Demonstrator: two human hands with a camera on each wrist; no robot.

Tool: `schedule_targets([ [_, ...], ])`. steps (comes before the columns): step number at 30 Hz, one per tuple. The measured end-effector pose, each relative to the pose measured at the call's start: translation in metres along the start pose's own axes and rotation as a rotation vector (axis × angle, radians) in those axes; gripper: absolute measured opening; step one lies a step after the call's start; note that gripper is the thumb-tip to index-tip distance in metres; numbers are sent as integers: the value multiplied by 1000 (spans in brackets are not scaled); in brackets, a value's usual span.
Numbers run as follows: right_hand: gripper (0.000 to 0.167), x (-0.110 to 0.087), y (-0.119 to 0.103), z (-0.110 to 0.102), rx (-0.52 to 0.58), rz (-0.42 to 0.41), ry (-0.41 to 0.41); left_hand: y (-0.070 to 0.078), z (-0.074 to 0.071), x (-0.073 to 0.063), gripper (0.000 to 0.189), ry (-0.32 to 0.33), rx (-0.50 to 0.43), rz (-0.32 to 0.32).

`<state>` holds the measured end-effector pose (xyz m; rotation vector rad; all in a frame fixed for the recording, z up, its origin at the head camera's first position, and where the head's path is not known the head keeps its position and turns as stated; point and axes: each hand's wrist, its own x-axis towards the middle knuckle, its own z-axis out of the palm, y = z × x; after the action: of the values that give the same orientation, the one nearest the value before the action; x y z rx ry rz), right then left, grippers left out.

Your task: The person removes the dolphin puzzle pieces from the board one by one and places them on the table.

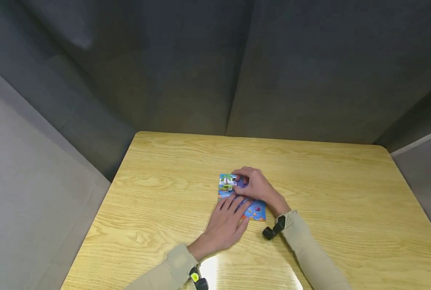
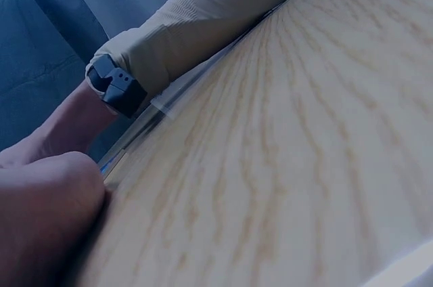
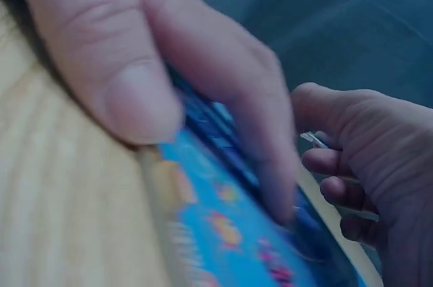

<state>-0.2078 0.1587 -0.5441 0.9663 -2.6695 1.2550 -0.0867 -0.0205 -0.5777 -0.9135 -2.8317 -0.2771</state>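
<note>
A small jigsaw puzzle (image 1: pixel 257 210) with a bright sea picture lies on the wooden table, a palm tree at its far left corner. Across its near part my left hand (image 1: pixel 224 227) rests with fingers spread and fairly straight. In the right wrist view, the left thumb (image 3: pixel 139 101) touches the puzzle's near edge and a finger reaches over the blue surface. At the far right corner my right hand (image 1: pixel 257 185) pinches a purple-blue puzzle piece (image 1: pixel 242 182) between thumb and curled fingers. The piece's thin pale edge shows by those fingers in the right wrist view.
The wood-grain table (image 1: pixel 157 209) spreads around the puzzle on all sides. Dark grey curtains (image 1: pixel 186 80) hang behind it, with a paler panel (image 1: pixel 30 193) at left. Black wrist cameras (image 1: pixel 273 228) sit on both cuffs.
</note>
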Motion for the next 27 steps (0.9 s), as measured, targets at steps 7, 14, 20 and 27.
schedule_targets([
  [7,40,-6,8,-25,41,-17,72,3,0,4,55,7,-16,11],
  [14,39,-20,28,-46,66,71,116,5,-2,7,55,-11,-32,8],
  [20,38,-35,55,-62,88,165,178,4,-2,9,54,9,-49,22],
  [27,38,-47,83,-82,64,260,187,4,2,9,55,11,-59,22],
])
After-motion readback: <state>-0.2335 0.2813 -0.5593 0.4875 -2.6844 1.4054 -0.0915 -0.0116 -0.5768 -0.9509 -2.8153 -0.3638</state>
